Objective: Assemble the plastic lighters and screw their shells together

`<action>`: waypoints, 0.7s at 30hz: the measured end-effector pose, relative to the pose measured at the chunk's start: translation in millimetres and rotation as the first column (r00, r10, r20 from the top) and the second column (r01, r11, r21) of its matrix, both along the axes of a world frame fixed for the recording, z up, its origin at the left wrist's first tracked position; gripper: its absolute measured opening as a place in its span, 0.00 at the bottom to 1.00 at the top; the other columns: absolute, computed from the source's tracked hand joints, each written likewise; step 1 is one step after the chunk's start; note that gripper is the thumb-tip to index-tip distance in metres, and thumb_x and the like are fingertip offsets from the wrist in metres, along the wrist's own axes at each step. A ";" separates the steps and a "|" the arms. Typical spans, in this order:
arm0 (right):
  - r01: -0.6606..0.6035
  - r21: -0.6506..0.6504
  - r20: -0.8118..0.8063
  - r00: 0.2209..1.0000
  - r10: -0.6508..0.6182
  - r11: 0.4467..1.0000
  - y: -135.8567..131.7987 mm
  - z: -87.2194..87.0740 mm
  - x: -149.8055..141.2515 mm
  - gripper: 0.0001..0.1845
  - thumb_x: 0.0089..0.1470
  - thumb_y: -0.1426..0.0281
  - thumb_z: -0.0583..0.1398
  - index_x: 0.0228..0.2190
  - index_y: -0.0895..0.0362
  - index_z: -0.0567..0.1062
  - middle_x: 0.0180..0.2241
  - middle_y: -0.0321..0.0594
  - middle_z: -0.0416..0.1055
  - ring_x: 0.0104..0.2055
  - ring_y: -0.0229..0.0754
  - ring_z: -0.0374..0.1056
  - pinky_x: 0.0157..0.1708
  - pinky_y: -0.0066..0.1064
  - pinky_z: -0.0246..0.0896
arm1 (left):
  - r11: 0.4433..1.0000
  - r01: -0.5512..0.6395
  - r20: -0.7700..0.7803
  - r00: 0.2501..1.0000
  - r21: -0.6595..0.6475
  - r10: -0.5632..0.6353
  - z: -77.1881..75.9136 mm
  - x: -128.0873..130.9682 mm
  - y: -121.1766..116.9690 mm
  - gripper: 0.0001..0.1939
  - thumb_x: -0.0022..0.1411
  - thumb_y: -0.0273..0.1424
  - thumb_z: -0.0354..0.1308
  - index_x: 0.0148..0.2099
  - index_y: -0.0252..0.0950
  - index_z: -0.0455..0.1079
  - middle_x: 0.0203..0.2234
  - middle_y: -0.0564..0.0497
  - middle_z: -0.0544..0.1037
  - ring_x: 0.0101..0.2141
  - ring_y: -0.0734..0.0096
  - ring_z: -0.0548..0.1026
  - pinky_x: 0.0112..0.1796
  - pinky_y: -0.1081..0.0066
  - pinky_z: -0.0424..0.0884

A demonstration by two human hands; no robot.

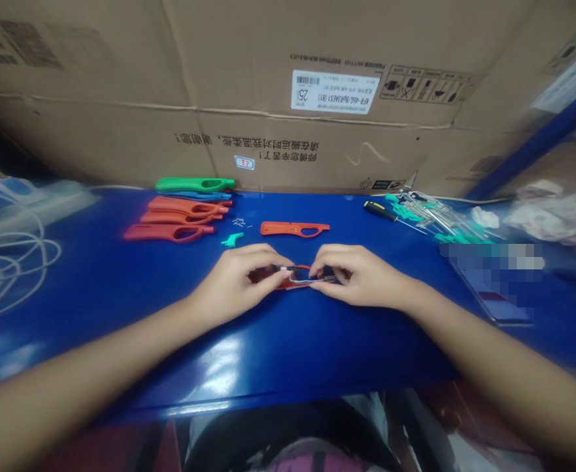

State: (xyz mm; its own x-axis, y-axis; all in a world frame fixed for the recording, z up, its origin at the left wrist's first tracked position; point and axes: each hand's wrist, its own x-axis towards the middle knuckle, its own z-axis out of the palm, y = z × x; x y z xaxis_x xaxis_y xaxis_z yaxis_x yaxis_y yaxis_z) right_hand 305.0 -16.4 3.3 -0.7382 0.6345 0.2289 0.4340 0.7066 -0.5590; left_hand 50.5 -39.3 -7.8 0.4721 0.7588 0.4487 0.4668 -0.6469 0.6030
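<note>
Surface [278, 354]: blue, glossy. Landmark for all positions: the open red casing [295, 286], located between both hands. The left hand [241, 278] grips its left end between thumb and fingers, a small white part [284, 268] at the fingertips. The right hand [359, 275] is closed at its right end; whether its fingertips also pinch the thin wires [298, 281] along the casing cannot be told.

Well right of the casing lies a phone [499, 295], partly pixelated; well left, a loosely coiled white cable [42, 262]. Beyond the casing and to its left is a green trigger-shaped piece [233, 240]; directly beyond, an orange shell half [281, 227]. Beyond and left: a row of red, orange, blue and green casings [184, 206], plus small pale pieces [239, 222]. Beyond and right: a black-and-yellow screwdriver [381, 210] beside a heap of metal rods with green parts [428, 213]. Farthest beyond stands a printed cardboard box [248, 65].
</note>
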 end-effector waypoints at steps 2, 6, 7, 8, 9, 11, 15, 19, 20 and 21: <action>-0.008 0.015 0.010 1.000 0.007 1.000 -1.0 -1.2 -2.3 0.07 0.56 0.71 0.65 0.38 0.58 0.77 0.33 0.34 0.71 0.26 0.31 0.58 0.29 0.26 0.56 | 0.999 0.017 0.005 1.000 0.036 -0.017 -0.4 1.8 -1.8 0.07 0.66 0.28 0.62 0.45 0.36 0.79 0.34 0.52 0.81 0.30 0.78 0.75 0.32 0.78 0.69; -0.015 0.022 0.037 0.999 0.015 1.000 -0.7 -3.8 -5.6 0.05 0.57 0.72 0.63 0.38 0.57 0.78 0.32 0.34 0.71 0.28 0.32 0.61 0.30 0.26 0.57 | 0.996 0.045 0.006 0.999 0.074 -0.046 -0.8 4.3 -4.6 0.08 0.68 0.28 0.60 0.46 0.35 0.79 0.35 0.50 0.81 0.31 0.76 0.76 0.33 0.76 0.70; -0.015 0.018 0.040 0.999 0.014 1.000 -0.2 -4.6 -6.0 0.05 0.58 0.72 0.62 0.38 0.57 0.78 0.33 0.35 0.71 0.29 0.33 0.63 0.31 0.27 0.57 | 0.995 0.049 0.009 0.999 0.084 -0.050 -1.0 4.4 -5.1 0.08 0.68 0.28 0.60 0.46 0.35 0.79 0.35 0.50 0.81 0.31 0.75 0.77 0.33 0.76 0.71; -0.015 0.015 0.041 0.999 0.014 1.000 0.5 -5.4 -6.3 0.05 0.59 0.72 0.62 0.37 0.57 0.78 0.33 0.36 0.72 0.29 0.33 0.64 0.32 0.27 0.58 | 0.994 0.053 0.011 0.998 0.094 -0.054 -1.1 4.3 -5.6 0.08 0.68 0.28 0.60 0.47 0.35 0.79 0.35 0.49 0.82 0.32 0.74 0.77 0.34 0.75 0.71; -0.016 0.013 0.039 0.999 0.016 1.000 1.2 -6.1 -6.4 0.05 0.60 0.72 0.61 0.37 0.57 0.78 0.34 0.36 0.72 0.30 0.34 0.65 0.32 0.27 0.58 | 0.993 0.057 0.012 0.998 0.102 -0.058 -1.2 4.0 -6.0 0.08 0.68 0.28 0.60 0.47 0.35 0.78 0.35 0.49 0.82 0.32 0.74 0.77 0.34 0.75 0.71; -0.017 0.018 0.033 0.999 0.016 1.000 2.2 -7.0 -6.6 0.05 0.61 0.72 0.61 0.37 0.57 0.79 0.35 0.37 0.72 0.32 0.35 0.66 0.33 0.28 0.59 | 0.992 0.057 0.005 0.998 0.112 -0.058 -1.4 3.2 -6.5 0.08 0.68 0.28 0.60 0.47 0.35 0.78 0.35 0.49 0.82 0.32 0.74 0.77 0.34 0.75 0.71; -0.009 0.026 0.020 1.000 0.009 1.000 2.1 -7.5 -7.2 0.06 0.62 0.72 0.60 0.37 0.57 0.78 0.35 0.37 0.72 0.31 0.34 0.65 0.34 0.28 0.59 | 0.994 0.016 0.008 1.000 0.112 -0.017 -1.3 2.1 -6.0 0.07 0.67 0.28 0.61 0.45 0.34 0.78 0.35 0.50 0.82 0.30 0.77 0.76 0.33 0.77 0.70; 0.005 0.001 0.032 0.999 -0.005 1.000 0.9 -7.0 -7.3 0.05 0.61 0.73 0.60 0.39 0.57 0.77 0.35 0.37 0.71 0.31 0.35 0.63 0.33 0.28 0.58 | 0.998 -0.010 0.003 1.000 0.056 0.010 -1.1 2.8 -4.7 0.07 0.67 0.29 0.61 0.44 0.35 0.79 0.35 0.51 0.82 0.29 0.78 0.75 0.32 0.79 0.70; 0.009 -0.007 0.041 0.999 -0.009 1.000 0.6 -6.6 -7.1 0.06 0.61 0.73 0.60 0.39 0.56 0.77 0.35 0.37 0.71 0.31 0.35 0.63 0.33 0.28 0.58 | 0.999 -0.013 -0.002 1.000 0.033 0.013 -1.2 3.2 -4.4 0.07 0.67 0.29 0.61 0.43 0.35 0.79 0.35 0.52 0.82 0.29 0.78 0.76 0.32 0.79 0.70; 0.013 -0.015 0.051 0.999 -0.013 1.000 0.3 -5.9 -6.7 0.06 0.60 0.73 0.60 0.39 0.56 0.77 0.35 0.37 0.71 0.30 0.35 0.62 0.33 0.28 0.57 | 1.000 -0.016 -0.005 1.000 0.008 0.016 -1.2 3.5 -4.1 0.07 0.67 0.29 0.60 0.43 0.35 0.79 0.35 0.52 0.83 0.29 0.78 0.76 0.32 0.79 0.70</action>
State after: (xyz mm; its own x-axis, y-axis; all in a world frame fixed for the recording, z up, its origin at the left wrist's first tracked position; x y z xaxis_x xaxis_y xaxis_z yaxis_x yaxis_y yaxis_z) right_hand 298.3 -16.1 -2.6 -0.7403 0.6472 0.1819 0.4709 0.6923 -0.5467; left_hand 54.0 -43.4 -9.1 0.4620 0.7629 0.4523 0.4805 -0.6440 0.5953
